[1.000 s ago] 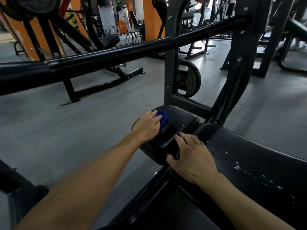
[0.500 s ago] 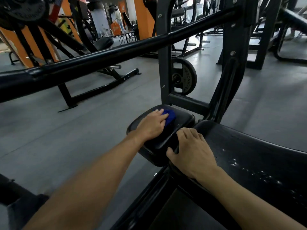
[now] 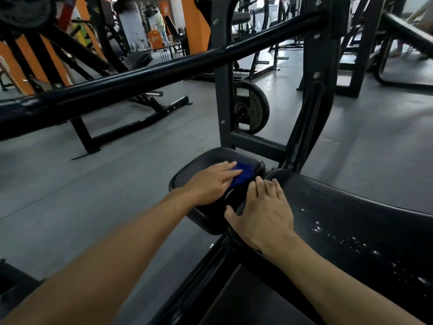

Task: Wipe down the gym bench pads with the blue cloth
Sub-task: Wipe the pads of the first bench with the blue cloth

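Grey gym floor (image 3: 70, 184) all round in the head view, with black machine frames, orange pillars and a distant person (image 3: 160, 24) at the far end. Across the upper picture, a thick black bar (image 3: 164, 69) slanting up to the right; behind it an upright frame (image 3: 222, 90) carrying a weight plate (image 3: 254, 107). Nearer, two black bench pads meeting at a narrow gap: small seat pad (image 3: 199, 165) to the left, long back pad (image 3: 351, 219) to the right, its surface flecked with white spots. On the seat pad, blue cloth (image 3: 241, 175), bunched and partly covered. Left hand (image 3: 210, 181) laid flat over the cloth, fingers straight and close together, pressing it down onto the pad. Right hand (image 3: 262, 214) resting palm-down on the near end of the back pad, fingers relaxed and slightly spread, thumb hanging off the pad's edge toward the gap. Both forearms bare, reaching in from the bottom edge.
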Demonstrator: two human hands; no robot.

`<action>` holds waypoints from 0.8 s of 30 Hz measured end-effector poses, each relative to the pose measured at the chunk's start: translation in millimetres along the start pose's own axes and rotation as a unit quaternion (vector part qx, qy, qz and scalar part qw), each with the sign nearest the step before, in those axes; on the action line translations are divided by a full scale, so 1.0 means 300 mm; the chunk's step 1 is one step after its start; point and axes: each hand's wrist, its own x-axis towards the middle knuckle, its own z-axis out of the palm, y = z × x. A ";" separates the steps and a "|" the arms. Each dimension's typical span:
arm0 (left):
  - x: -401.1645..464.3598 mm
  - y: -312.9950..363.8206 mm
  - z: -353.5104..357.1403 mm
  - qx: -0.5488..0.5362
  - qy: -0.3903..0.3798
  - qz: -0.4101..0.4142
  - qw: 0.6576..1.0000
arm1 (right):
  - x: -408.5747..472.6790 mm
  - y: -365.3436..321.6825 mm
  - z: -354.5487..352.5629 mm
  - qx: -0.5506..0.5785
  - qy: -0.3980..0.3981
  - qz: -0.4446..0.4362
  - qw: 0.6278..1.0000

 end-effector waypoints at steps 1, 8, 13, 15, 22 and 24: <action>-0.049 -0.010 -0.005 0.006 -0.001 0.024 1.000 | 0.005 -0.001 -0.002 -0.007 -0.007 -0.004 1.000; -0.072 -0.016 -0.023 0.068 -0.031 0.074 0.994 | 0.038 0.002 -0.016 -0.045 -0.004 -0.028 0.999; 0.227 0.025 -0.003 0.026 -0.048 0.012 0.998 | 0.047 0.009 -0.007 -0.017 0.017 -0.006 1.000; 0.253 0.025 0.008 -0.001 -0.035 0.003 0.999 | 0.049 0.007 -0.005 -0.019 0.014 -0.004 1.000; -0.061 -0.037 0.010 -0.002 -0.010 0.029 1.000 | 0.073 0.013 -0.005 -0.047 0.003 -0.039 0.998; -0.139 -0.049 -0.006 0.024 -0.011 0.036 0.999 | 0.100 0.023 -0.007 -0.061 -0.014 -0.056 0.996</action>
